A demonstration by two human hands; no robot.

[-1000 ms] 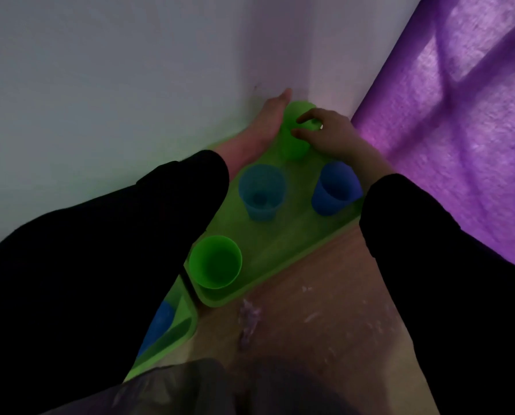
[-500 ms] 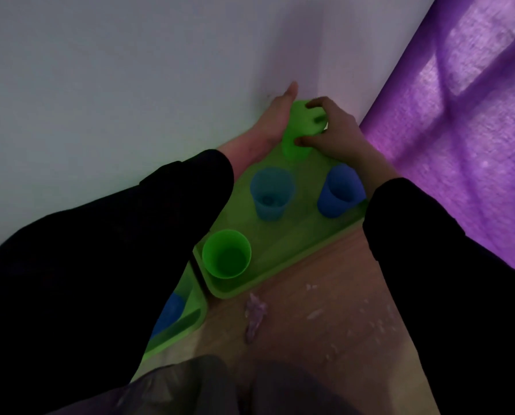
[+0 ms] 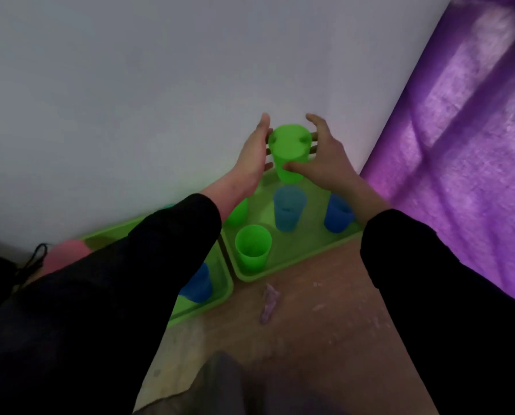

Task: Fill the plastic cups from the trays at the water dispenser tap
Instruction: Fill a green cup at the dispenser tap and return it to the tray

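The view is dim and soft: light glows through the purple fabric curtain (image 3: 459,145) right of the fingers (image 3: 316,122), the green plastic cup (image 3: 289,148) between them shines, and the black sleeves (image 3: 130,280) below vanish in shadow.

We see a bright green tray (image 3: 298,262) on a brown wooden floor (image 3: 310,324). On it: a green cup (image 3: 252,247), a pale blue cup (image 3: 289,212), a deep blue cup (image 3: 338,217). The held cup (image 3: 289,151) above it is green. Right of it, a purple curtain (image 3: 459,145); left, a pink cup (image 3: 64,256).
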